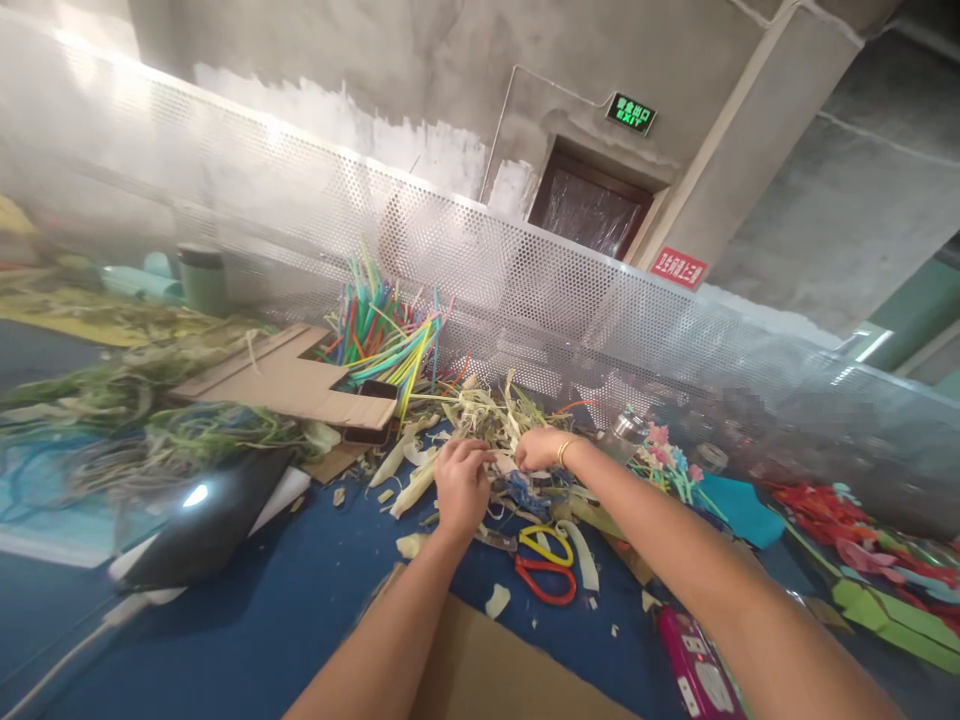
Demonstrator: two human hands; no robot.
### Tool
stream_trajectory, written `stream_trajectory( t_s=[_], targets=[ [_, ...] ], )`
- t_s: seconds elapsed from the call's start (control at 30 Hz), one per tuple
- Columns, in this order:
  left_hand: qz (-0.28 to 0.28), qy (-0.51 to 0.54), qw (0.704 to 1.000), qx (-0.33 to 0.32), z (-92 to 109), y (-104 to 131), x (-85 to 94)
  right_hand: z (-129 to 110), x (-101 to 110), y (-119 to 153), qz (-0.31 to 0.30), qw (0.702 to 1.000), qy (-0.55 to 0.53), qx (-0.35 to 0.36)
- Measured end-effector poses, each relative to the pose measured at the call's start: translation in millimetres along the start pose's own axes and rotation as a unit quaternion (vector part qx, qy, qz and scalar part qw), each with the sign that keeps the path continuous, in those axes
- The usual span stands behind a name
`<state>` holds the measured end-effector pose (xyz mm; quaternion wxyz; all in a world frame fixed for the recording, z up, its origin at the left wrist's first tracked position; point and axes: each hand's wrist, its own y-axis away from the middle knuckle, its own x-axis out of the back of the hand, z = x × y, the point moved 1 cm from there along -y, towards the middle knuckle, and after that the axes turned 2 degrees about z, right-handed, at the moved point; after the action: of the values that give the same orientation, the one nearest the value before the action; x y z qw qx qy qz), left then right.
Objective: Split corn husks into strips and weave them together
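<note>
On the right wrist [574, 456], at four o'clock from the middle of the view, the person wears a bracelet [562, 452]. It is thin and gold in colour, with narrow curved lines; its finer details are too small to tell. The left forearm [397, 620] and the right forearm [675, 540] are bare.

Bright glare, heavily blurred edges.

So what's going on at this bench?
A person has both bare hands, left and right, in a pile of pale dried husks on a blue table. The fingers look pinched on something too small to tell. Scissors with one yellow and one red handle lie just in front of the hands. Behind to the left, colorful stems stand by a cut cardboard box.
</note>
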<state>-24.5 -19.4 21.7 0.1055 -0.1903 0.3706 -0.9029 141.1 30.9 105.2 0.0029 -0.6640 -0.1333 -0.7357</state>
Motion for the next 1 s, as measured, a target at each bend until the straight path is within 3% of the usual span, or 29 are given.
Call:
stream_trajectory(
  t_s=[0.1,0.2,0.27,0.37,0.53,0.67,0.77,0.87,0.93,1.0],
  targets=[
    [-0.035,0.027,0.998,-0.034,7.2,2.7,-5.1,-2.2,24.6,-24.3,0.034,0.999,-0.034,0.001],
    [-0.026,0.027,0.999,-0.040,5.8,2.4,-5.0,-18.2,35.5,-61.5,0.130,0.990,-0.060,-0.009],
    [-0.010,0.023,0.999,-0.039,2.4,0.6,-2.5,-33.0,27.9,-81.2,0.180,0.981,-0.069,-0.024],
    [0.007,0.023,0.999,-0.038,0.0,-2.3,1.2,-52.1,0.5,-91.2,0.194,0.978,-0.073,-0.021],
    [0.000,0.041,0.998,-0.044,7.6,-3.2,1.2,-60.4,-46.3,-51.3,0.152,0.984,-0.068,0.070],
    [-0.014,0.036,0.998,-0.052,10.8,-1.2,-3.0,-46.8,-63.0,-1.1,0.121,0.982,-0.053,0.134],
    [-0.042,-0.013,0.999,-0.028,8.1,2.3,-8.8,-29.0,-54.2,18.6,0.094,0.979,-0.062,0.172],
    [-0.075,-0.100,0.992,0.002,5.4,8.1,-14.9,-9.1,-28.5,15.5,-0.011,0.974,-0.109,0.197],
    [-0.103,-0.155,0.983,0.005,5.1,12.2,-17.6,3.9,-8.4,2.6,-0.033,0.980,-0.153,0.120],
    [-0.138,-0.195,0.971,-0.002,5.2,15.2,-18.7,13.7,6.6,-14.3,0.022,0.987,-0.160,0.012]
  ],
)
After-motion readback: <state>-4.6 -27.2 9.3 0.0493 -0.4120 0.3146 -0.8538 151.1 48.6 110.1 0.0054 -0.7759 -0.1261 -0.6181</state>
